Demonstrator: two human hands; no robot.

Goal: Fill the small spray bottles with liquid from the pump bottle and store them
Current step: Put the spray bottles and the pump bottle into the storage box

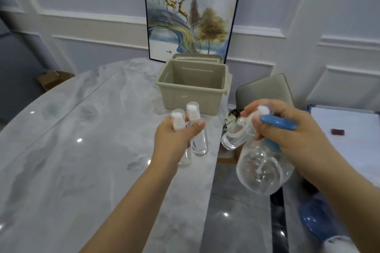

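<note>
My left hand (178, 132) grips two small spray bottles (197, 129) together, fingers curled around their necks, both upright with clear caps on, held just above the marble counter (82, 150). My right hand (287, 127) holds the pump bottle (265, 168) by its blue neck and lever, fingers clamped round it, bottle tilted, off the counter's right edge. The same hand also pinches a third small bottle (234, 137), lying sideways, against the pump head. Can't tell how much liquid is in any of them. Beige storage bin (185, 96) sits open on the counter behind the bottles, lid (197, 57) propped behind it against a framed deer painting (191, 10). Grey chair (265, 88) right of the bin.
</note>
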